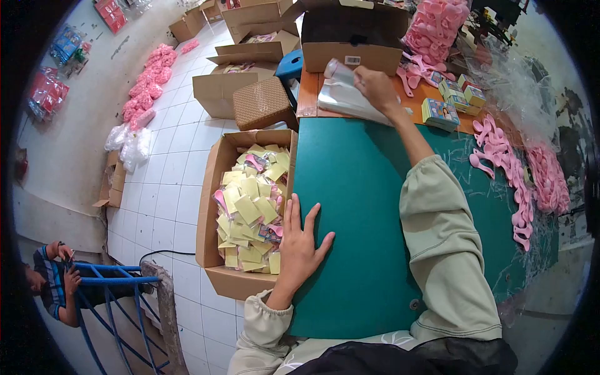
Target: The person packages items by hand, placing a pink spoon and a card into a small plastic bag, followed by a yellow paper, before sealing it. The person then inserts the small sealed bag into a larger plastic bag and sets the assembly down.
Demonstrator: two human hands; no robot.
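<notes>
My left hand (300,245) lies flat with its fingers spread at the left edge of the green tabletop (359,225), holding nothing. Right beside it stands an open cardboard box (209,212), filled with small packets (248,209) that show pale yellow cards and bits of pink. At the far end of the table, my right hand (379,92) is closed, its fingertips at a stack of clear plastic bags (350,99). The plastic curls up just left of those fingertips, and they appear to pinch it.
Pink plastic spoons (500,150) trail along the table's right side. Bundles of small printed cards (440,112) sit near the back right, before a big bag of pink spoons (435,28). A dark open carton (353,37) stands behind the bags. Another person (59,281) is at lower left.
</notes>
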